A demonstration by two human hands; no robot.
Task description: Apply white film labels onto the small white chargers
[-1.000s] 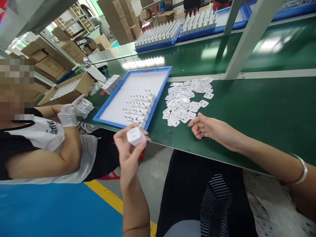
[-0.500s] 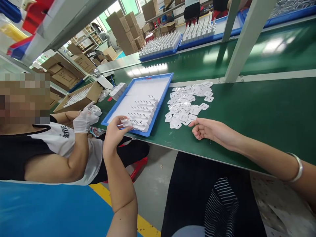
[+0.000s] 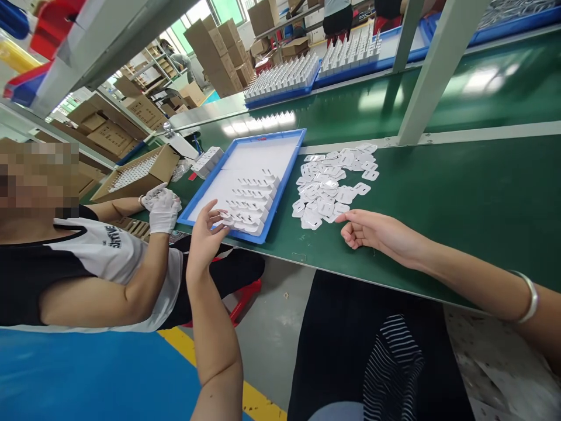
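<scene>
Inside the blue tray (image 3: 258,155), toward its near right corner, white plugs (image 3: 260,203) are set in rows, pins up. At the tray's near side, the left hand (image 3: 204,237) is held with finger and thumb spread beside the plugs; whether one is touched cannot be told. Right of the tray, flat white pieces (image 3: 324,190) are heaped. Past them, the right hand (image 3: 366,230) is half curled; whether anything is gripped cannot be seen.
</scene>
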